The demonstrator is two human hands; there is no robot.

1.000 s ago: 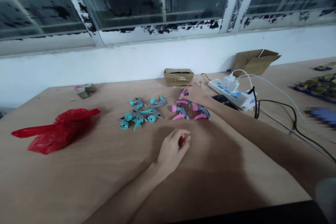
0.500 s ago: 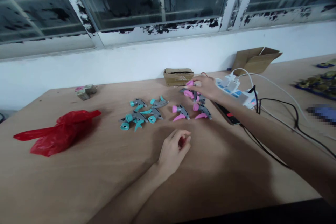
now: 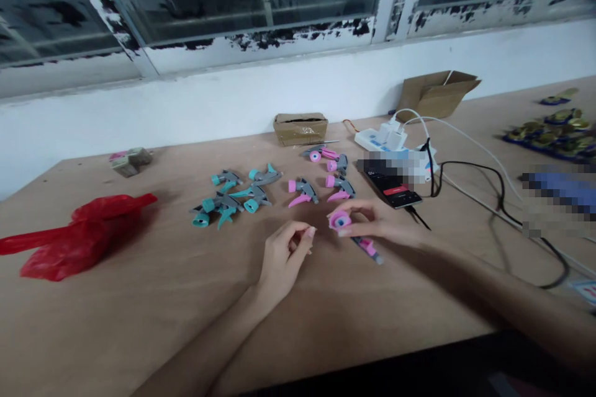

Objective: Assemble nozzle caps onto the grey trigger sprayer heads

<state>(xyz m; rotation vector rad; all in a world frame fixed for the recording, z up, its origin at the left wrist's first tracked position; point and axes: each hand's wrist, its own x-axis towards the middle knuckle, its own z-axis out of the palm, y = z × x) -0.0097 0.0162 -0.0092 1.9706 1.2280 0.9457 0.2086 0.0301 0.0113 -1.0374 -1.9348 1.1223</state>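
Observation:
My right hand (image 3: 367, 220) grips a pink-and-grey trigger spray head (image 3: 341, 221), its round pink collar facing me and its grey body slanting down below the fingers. To its left, my left hand (image 3: 286, 253) is curled with thumb and fingertips together. Anything pinched there is too small or hidden to name. Beyond the hands lie more pink-and-grey spray heads, among them a front one (image 3: 302, 191) and one to its right (image 3: 341, 186). Several teal-and-grey spray heads (image 3: 258, 197) form a loose group farther left.
A red plastic bag (image 3: 79, 239) lies at left, with small blocks (image 3: 130, 162) behind it. Along the wall stand a small carton (image 3: 301, 130) and an open cardboard box (image 3: 433, 96). A phone (image 3: 393, 189), power strip (image 3: 372, 139) and cables occupy the right, near a tray of brass-coloured parts (image 3: 554, 133).
My right hand has drawn back from the pink group toward me, bringing a pink spray head near my left hand. The left hand stays curled. The whole view has shifted slightly.

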